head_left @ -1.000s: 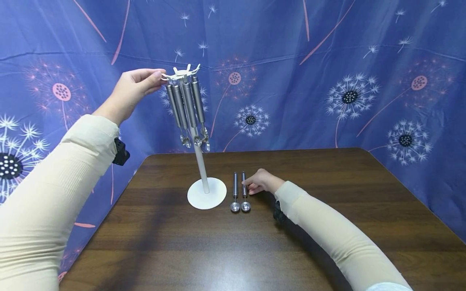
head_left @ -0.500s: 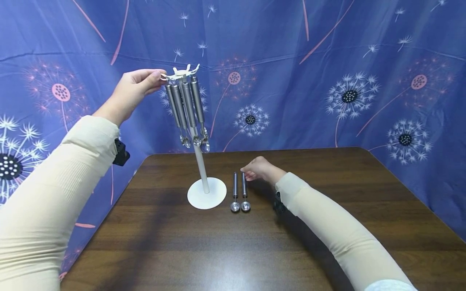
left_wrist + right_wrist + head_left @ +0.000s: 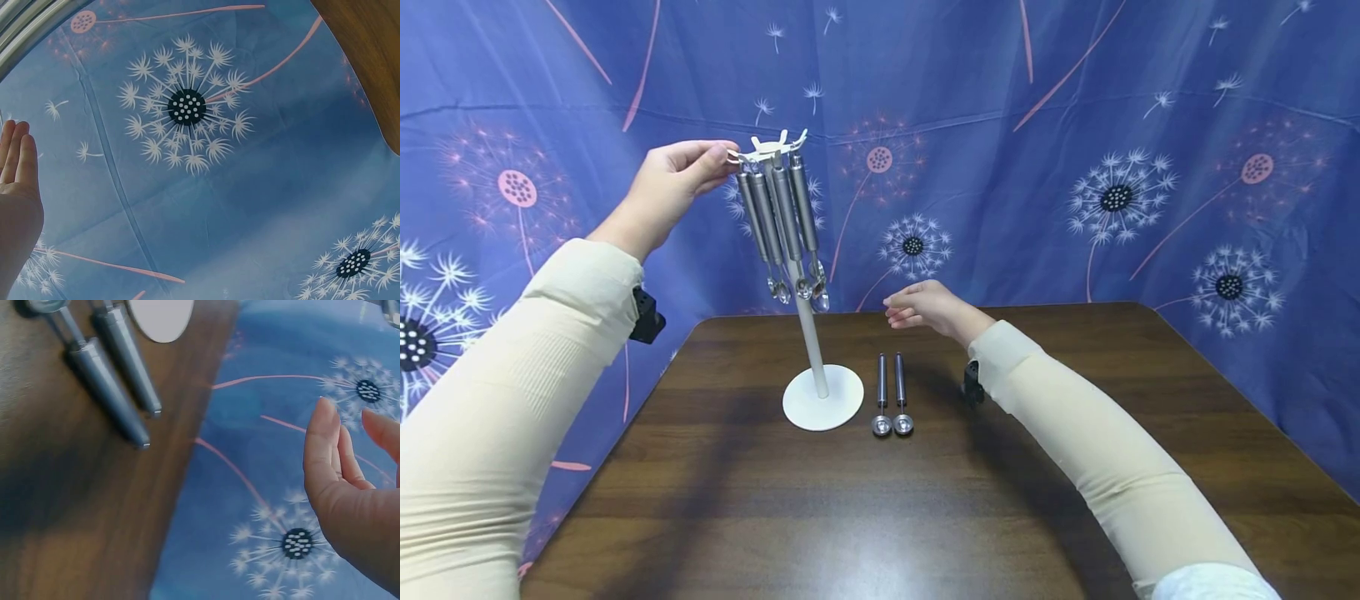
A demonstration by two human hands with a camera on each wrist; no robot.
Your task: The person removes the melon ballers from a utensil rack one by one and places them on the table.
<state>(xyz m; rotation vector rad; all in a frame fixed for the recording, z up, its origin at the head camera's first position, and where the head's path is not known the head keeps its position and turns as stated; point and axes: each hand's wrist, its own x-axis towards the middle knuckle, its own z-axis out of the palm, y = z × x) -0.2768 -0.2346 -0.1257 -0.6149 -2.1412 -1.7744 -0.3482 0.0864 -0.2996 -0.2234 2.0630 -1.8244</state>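
Observation:
At upper left in the head view, my left hand (image 3: pixel 664 187) pinches a hook arm at the top of a white utensil stand (image 3: pixel 823 408) between thumb and fingertips. Several steel-handled utensils (image 3: pixel 786 212) hang from that stand, their small metal heads pointing down. Only part of this hand (image 3: pixel 19 181) shows in the left wrist view, at the left edge. My right hand (image 3: pixel 936 310) is raised over the far part of the table, holding nothing, thumb and fingers apart. Nearer than it, two metal scoops (image 3: pixel 882 387) lie side by side, bowls toward me; their handles (image 3: pixel 109 390) show in the right wrist view.
The brown wooden table (image 3: pixel 760 508) has rounded far corners. Behind it hangs a blue curtain (image 3: pixel 985 192) with a dandelion print. The stand's round base rests on the table just left of the scoops.
My right hand has left the right-hand scoop's handle and risen up and away from me, its fingers parting. My left hand keeps its hold on the stand; both scoops lie where they were.

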